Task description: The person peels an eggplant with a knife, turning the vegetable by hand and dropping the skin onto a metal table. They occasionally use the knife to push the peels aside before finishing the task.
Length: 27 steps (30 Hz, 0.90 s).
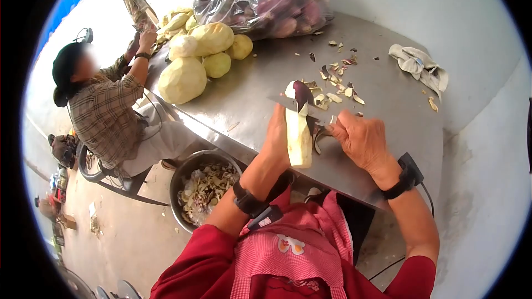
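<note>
My left hand [275,139] is closed around a long sweet potato [299,143], held upright above the table's front edge. Most of it is peeled to pale yellow flesh, with dark purple skin left near the top. My right hand [361,139] grips a knife [318,123], its handle mostly hidden by the fingers. The blade lies across the upper part of the sweet potato. Curled strips of peel hang beside the blade. Beyond both hands, purple and pale peelings [334,97] are scattered over the metal table [266,72].
Peeled sweet potatoes [183,80] are piled at the table's left. Behind them stands a clear plastic bag [266,3] of unpeeled ones. A cloth [419,67] lies at right. Below is a metal basin [176,188] of peelings. Another person [108,105] sits working at left.
</note>
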### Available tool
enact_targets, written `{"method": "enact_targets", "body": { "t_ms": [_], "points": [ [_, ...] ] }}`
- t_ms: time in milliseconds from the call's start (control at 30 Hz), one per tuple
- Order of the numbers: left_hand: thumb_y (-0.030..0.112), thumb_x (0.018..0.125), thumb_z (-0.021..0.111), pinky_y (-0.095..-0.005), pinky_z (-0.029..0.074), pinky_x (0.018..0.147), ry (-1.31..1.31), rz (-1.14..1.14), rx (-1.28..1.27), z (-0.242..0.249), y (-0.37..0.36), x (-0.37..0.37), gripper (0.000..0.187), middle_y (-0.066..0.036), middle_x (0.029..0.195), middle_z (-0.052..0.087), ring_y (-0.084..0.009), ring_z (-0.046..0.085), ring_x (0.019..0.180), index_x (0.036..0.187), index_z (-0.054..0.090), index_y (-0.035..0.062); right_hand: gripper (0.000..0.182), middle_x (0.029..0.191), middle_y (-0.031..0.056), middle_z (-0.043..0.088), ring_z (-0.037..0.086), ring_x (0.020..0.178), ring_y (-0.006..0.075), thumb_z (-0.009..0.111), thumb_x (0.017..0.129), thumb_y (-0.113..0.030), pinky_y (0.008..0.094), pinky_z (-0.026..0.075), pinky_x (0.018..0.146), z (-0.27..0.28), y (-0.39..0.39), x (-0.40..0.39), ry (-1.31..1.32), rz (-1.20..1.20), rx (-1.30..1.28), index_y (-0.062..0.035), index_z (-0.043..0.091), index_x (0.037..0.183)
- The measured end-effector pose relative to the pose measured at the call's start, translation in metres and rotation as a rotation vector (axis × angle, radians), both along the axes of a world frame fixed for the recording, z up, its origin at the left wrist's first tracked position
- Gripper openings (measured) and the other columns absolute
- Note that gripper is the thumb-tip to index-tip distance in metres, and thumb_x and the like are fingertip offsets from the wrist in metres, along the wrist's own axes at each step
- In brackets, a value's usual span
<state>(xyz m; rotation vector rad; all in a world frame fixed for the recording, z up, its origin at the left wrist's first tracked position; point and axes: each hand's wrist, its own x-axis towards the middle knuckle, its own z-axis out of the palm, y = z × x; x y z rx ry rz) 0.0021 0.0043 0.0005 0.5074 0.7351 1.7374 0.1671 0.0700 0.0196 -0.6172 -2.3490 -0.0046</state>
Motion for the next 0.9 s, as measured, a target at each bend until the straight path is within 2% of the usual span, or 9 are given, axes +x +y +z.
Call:
{"method": "enact_targets", "body": {
  "t_ms": [67,133,300,467,567,633,667,800,900],
  "points": [
    [0.053,0.096,0.032,-0.0296,0.048,0.051,0.034,-0.024,-0.028,-0.005,0.0,-0.002,0.051,-0.006,0.083,0.058,-0.016,0.057,0.065,0.109,0.054,0.0084,0.032,0.054,0.0081,0.056,0.059,0.051,0.0294,0.063,0.085,-0.035,0.0386,0.044,0.044,0.002,-0.001,-0.001,0.006,0.011,0.024,-0.0108,0.047,0.072],
    [0.055,0.095,0.036,-0.0302,0.052,0.06,0.031,-0.032,-0.007,-0.009,0.002,0.001,0.054,-0.008,0.09,0.064,-0.0173,0.061,0.071,0.112,0.056,0.0075,0.032,0.054,0.0079,0.055,0.058,0.051,0.0285,0.065,0.084,-0.033,0.0378,0.043,0.043,0.003,-0.001,-0.001,0.037,0.069,0.011,-0.0105,0.046,0.071],
    [0.056,0.094,0.039,-0.0295,0.053,0.065,0.133,-0.035,-0.072,-0.004,0.0,0.001,0.057,-0.008,0.098,0.063,-0.0164,0.062,0.079,0.117,0.054,0.0062,0.032,0.053,0.007,0.052,0.055,0.048,0.0269,0.067,0.082,-0.032,0.0365,0.041,0.042,0.002,0.002,0.001,0.023,0.102,-0.005,-0.0101,0.046,0.071],
    [0.055,0.094,0.04,-0.0299,0.053,0.064,0.088,-0.04,-0.029,-0.007,0.002,0.002,0.055,-0.008,0.095,0.064,-0.0162,0.062,0.076,0.115,0.055,0.0061,0.033,0.052,0.006,0.05,0.054,0.047,0.0258,0.066,0.083,-0.032,0.0356,0.04,0.042,0.005,0.005,0.001,0.004,0.152,-0.064,-0.0101,0.045,0.07],
    [0.054,0.095,0.035,-0.0287,0.053,0.059,0.108,-0.049,-0.097,-0.003,-0.001,0.002,0.053,-0.008,0.084,0.064,-0.017,0.062,0.065,0.108,0.056,0.0068,0.032,0.052,0.0063,0.051,0.054,0.047,0.0275,0.064,0.085,-0.031,0.0365,0.04,0.043,0.001,0.013,0.003,0.038,0.101,-0.052,-0.0089,0.046,0.07],
    [0.053,0.096,0.032,-0.0283,0.052,0.058,0.142,-0.077,-0.146,0.003,-0.006,0.0,0.054,-0.009,0.082,0.063,-0.0175,0.061,0.065,0.109,0.055,0.0064,0.03,0.053,0.0082,0.05,0.053,0.048,0.0297,0.063,0.087,-0.028,0.0368,0.039,0.044,-0.003,0.03,0.01,-0.006,-0.178,-0.08,-0.0073,0.047,0.072],
    [0.053,0.096,0.032,-0.0284,0.052,0.059,0.156,-0.068,-0.12,0.004,-0.006,0.001,0.054,-0.009,0.081,0.063,-0.0176,0.061,0.065,0.11,0.055,0.0062,0.03,0.053,0.0082,0.05,0.053,0.048,0.0297,0.063,0.087,-0.028,0.0368,0.039,0.044,-0.002,0.033,0.013,-0.016,-0.18,-0.076,-0.0073,0.047,0.072],
    [0.053,0.096,0.031,-0.0286,0.051,0.06,0.059,-0.058,-0.119,-0.004,-0.002,-0.001,0.054,-0.009,0.086,0.063,-0.0173,0.061,0.069,0.111,0.055,0.0068,0.027,0.053,0.011,0.047,0.051,0.048,0.031,0.061,0.089,-0.025,0.0363,0.038,0.044,0.008,0.023,0.008,0.054,-0.087,-0.269,-0.0057,0.05,0.074],
    [0.055,0.095,0.028,-0.0305,0.053,0.064,-0.044,-0.062,-0.152,-0.011,-0.003,-0.001,0.058,-0.011,0.1,0.062,-0.0197,0.062,0.077,0.117,0.053,0.0078,0.031,0.053,0.0069,0.049,0.05,0.046,0.0276,0.067,0.083,-0.026,0.0333,0.038,0.043,0.008,0.014,0.005,0.034,0.096,-0.29,-0.0062,0.048,0.069]
  ]
}}
